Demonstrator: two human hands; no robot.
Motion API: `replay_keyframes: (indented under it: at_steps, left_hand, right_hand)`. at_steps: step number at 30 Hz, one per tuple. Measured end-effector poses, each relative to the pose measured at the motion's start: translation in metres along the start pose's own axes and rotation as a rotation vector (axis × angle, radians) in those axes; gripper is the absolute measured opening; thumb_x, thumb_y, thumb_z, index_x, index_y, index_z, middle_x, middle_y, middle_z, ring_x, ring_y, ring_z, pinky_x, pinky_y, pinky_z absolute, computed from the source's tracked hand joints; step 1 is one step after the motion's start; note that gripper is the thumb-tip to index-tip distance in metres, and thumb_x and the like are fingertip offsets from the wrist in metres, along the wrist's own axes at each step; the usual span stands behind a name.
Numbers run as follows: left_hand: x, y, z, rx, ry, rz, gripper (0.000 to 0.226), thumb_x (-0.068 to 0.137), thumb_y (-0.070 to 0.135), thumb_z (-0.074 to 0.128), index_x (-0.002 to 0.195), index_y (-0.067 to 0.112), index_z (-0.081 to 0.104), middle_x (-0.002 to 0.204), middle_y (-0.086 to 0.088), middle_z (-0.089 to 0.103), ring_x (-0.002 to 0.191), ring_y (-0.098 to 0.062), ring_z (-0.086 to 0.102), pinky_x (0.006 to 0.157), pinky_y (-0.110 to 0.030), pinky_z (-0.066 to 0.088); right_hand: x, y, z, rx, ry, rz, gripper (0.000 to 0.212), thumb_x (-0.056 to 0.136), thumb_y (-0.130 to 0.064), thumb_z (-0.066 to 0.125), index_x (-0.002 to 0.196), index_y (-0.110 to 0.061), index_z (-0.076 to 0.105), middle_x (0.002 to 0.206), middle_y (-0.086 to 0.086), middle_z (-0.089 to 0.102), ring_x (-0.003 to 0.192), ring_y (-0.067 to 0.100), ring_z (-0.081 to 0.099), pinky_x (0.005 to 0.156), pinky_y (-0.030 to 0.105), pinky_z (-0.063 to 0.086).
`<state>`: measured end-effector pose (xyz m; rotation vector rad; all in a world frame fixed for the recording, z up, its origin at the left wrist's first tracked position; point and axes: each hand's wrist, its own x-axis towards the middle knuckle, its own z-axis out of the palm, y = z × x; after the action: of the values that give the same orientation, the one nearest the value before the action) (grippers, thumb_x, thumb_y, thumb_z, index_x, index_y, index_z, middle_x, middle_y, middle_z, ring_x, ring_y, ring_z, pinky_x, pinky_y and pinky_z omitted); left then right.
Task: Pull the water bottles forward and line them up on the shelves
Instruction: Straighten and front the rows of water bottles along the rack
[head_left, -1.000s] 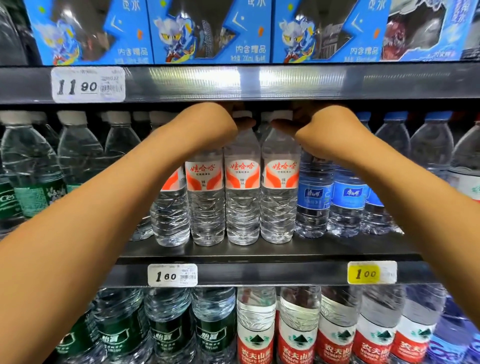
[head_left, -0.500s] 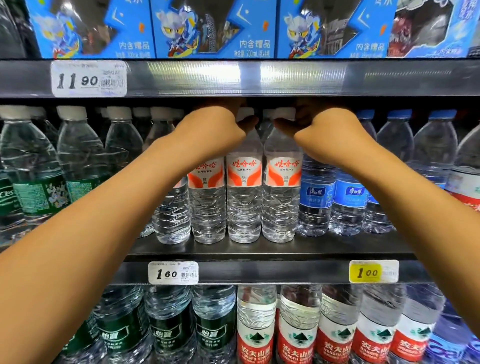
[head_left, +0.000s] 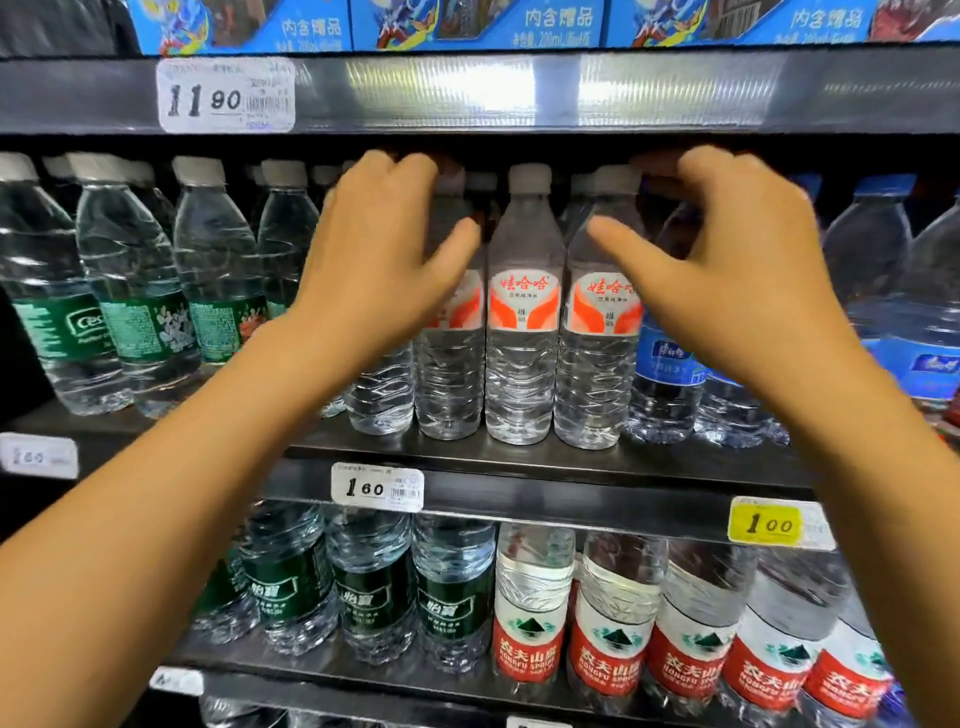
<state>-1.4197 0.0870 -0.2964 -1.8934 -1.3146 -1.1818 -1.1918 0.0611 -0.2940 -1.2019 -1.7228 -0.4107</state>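
Clear water bottles with orange-and-white labels (head_left: 523, 301) and pale caps stood upright in a tight row at the middle shelf (head_left: 519, 462)'s front edge, touching side by side, with more of them dimly visible behind. To their left stood green-labelled bottles (head_left: 140, 322), set further back, and to their right blue-labelled bottles with blue caps (head_left: 670, 364). On the shelf below, dark-green-labelled bottles (head_left: 374, 597) and red-labelled bottles (head_left: 608, 660) stood upright in a close front row.
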Motion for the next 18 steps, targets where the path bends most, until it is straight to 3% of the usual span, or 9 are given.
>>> replay_keyframes:
  at_steps: [2,5,8,18]
  left_hand:
    - [-0.013,-0.006,-0.010,-0.018,0.053,0.000,0.030,0.090,0.036,0.059,0.089,0.006,0.052,0.084,-0.008,0.045,0.079,-0.022,0.041,0.066,-0.027,0.022]
    - [-0.035,-0.021,-0.026,-0.051,0.087,-0.016,0.034,0.090,0.031,0.061,0.114,0.007,0.062,0.104,-0.009,0.062,0.094,-0.020,0.054,0.079,-0.020,0.034]
    - [-0.059,-0.041,-0.040,-0.117,0.096,-0.152,0.038,0.090,0.034,0.064,0.120,0.011,0.063,0.111,-0.003,0.068,0.101,-0.018,0.063,0.094,-0.032,0.048]
    - [-0.081,-0.127,-0.070,-0.174,0.100,-0.342,0.041,0.088,0.042,0.065,0.121,0.017,0.062,0.110,0.004,0.068,0.097,-0.009,0.066,0.090,-0.038,0.053]
  right_hand:
    - [-0.009,-0.005,0.007,0.080,-0.012,-0.006,0.042,0.087,-0.048,0.067,0.114,-0.016,0.064,0.102,0.003,0.062,0.097,0.020,0.057,0.083,0.024,0.040]
    - [-0.023,-0.015,0.021,0.250,-0.042,-0.003,0.050,0.085,-0.047,0.069,0.127,-0.020,0.062,0.118,-0.002,0.066,0.109,0.013,0.062,0.099,0.034,0.048]
    - [-0.036,-0.025,0.035,0.405,-0.066,0.025,0.048,0.084,-0.043,0.070,0.126,-0.023,0.062,0.115,-0.005,0.068,0.105,0.011,0.065,0.095,0.038,0.053]
    - [-0.035,-0.093,0.091,0.608,-0.138,0.023,0.044,0.083,-0.034,0.075,0.123,-0.021,0.062,0.106,-0.009,0.069,0.095,0.004,0.069,0.083,0.025,0.058]
